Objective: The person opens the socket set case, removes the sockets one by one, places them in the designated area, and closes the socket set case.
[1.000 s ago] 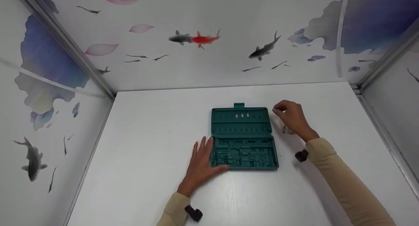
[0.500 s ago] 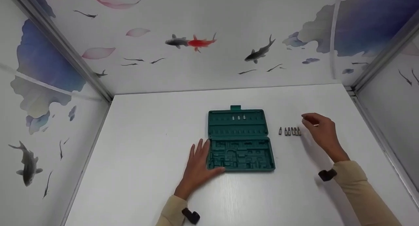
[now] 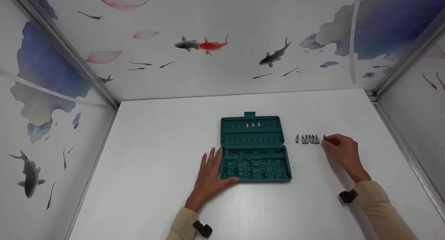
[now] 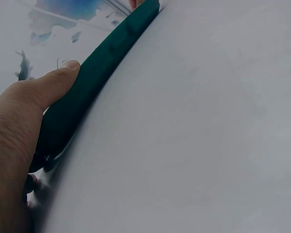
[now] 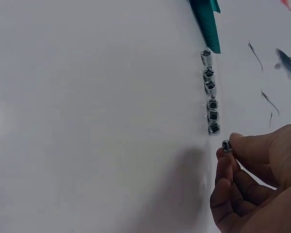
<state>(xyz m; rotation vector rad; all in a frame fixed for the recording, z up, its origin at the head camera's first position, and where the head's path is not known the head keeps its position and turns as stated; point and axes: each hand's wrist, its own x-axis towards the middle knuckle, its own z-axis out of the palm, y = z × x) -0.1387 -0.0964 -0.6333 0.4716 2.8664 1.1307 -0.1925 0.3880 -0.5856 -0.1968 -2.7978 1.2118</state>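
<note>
A green plastic case [image 3: 256,163] lies unfolded on the white table. My left hand [image 3: 207,179] rests at its lower left corner, fingers straight along the left side and thumb on the front edge. In the left wrist view that thumb [image 4: 60,82] presses on the case's rim. My right hand [image 3: 344,151] pinches a small metal bit socket [image 5: 226,146] between thumb and fingertips, at the right end of a row. The row of several similar bit sockets [image 5: 213,105] stands right of the case, square holes visible in the right wrist view.
Three small bits [image 3: 253,124] sit in slots of the case's upper half. The lower half has moulded recesses. White panels with painted fish [image 3: 212,45] enclose the table at the back and both sides.
My right hand has moved right from beside the case's upper half, past the row, then down at its right end, uncovering the row. The left hand stays on the case.
</note>
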